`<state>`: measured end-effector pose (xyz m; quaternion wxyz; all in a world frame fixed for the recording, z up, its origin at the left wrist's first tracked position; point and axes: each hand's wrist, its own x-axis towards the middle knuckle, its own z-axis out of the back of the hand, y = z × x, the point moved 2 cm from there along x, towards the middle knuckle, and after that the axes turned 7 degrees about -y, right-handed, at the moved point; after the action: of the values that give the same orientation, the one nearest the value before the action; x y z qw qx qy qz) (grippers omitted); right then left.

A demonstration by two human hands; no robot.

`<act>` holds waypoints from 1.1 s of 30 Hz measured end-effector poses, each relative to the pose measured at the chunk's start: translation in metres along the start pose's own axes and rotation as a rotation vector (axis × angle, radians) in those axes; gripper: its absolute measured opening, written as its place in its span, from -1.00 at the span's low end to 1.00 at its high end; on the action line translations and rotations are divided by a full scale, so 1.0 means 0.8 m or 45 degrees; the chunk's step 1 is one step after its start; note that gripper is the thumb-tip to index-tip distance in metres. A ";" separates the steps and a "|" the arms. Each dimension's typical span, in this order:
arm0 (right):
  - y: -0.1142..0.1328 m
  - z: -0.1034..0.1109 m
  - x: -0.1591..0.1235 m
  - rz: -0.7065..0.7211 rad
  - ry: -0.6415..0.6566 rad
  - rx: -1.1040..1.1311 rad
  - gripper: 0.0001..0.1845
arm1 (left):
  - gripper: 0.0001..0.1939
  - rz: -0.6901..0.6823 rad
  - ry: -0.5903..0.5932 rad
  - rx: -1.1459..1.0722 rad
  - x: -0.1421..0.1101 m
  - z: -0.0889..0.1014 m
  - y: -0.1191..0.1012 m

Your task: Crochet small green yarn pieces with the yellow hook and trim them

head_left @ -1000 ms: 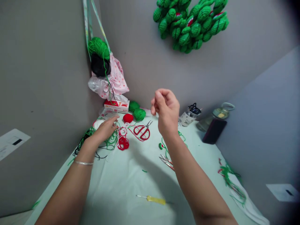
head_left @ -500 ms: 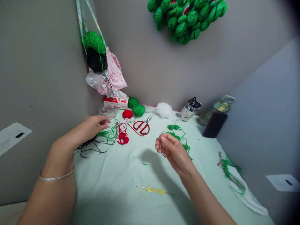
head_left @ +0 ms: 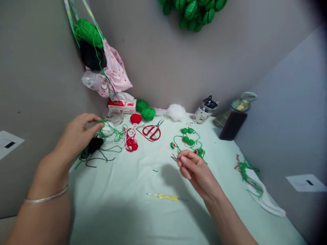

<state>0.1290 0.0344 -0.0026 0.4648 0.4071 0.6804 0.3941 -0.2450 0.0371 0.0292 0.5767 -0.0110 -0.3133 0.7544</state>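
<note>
The person's left hand [head_left: 74, 139] is nearly closed, thumb and fingertips pinching strands of green yarn [head_left: 119, 135] that trail rightward over the table, in front of a clear tub [head_left: 117, 118] whose contents cannot be made out. The right hand [head_left: 196, 168] is curled, thumb against the fingers, beside small scissors [head_left: 174, 157]; whether it grips anything, I cannot tell. A hanging pink dotted bag [head_left: 116, 68] carries a green yarn ball [head_left: 88, 32] and a black object [head_left: 92, 56] at its top. White tissue rises from a red-and-white box [head_left: 122, 106]. A patterned jar [head_left: 201, 115] contains dark-topped items [head_left: 210, 101].
</note>
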 end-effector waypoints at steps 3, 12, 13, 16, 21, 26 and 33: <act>0.005 -0.001 0.003 0.000 -0.006 0.013 -0.72 | -0.72 0.097 -0.298 -0.542 0.005 0.033 -0.025; 0.018 -0.032 0.008 0.122 0.191 0.004 -0.78 | -0.73 0.306 -0.217 -1.388 -0.040 -0.005 -0.125; 0.016 -0.038 0.008 0.153 0.230 -0.021 -0.80 | -0.76 0.330 -0.034 -1.443 -0.053 -0.022 -0.137; 0.004 -0.052 0.009 0.178 0.367 -0.086 -0.82 | -0.78 0.254 0.450 -1.460 -0.088 -0.069 -0.161; -0.016 -0.047 0.019 0.085 0.414 -0.141 -0.77 | -0.78 0.197 0.232 -1.232 -0.076 -0.086 -0.126; -0.012 -0.042 0.040 0.269 0.343 -0.363 -0.83 | -0.61 -0.063 0.258 -0.257 -0.051 -0.042 -0.035; -0.012 -0.086 0.057 0.853 0.326 -0.863 -0.86 | -0.41 0.168 0.580 0.459 -0.105 -0.006 0.073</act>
<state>0.0506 0.0616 -0.0081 0.3314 0.3775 0.3973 0.7680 -0.2651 -0.0426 -0.0319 0.5746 -0.0978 -0.0356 0.8118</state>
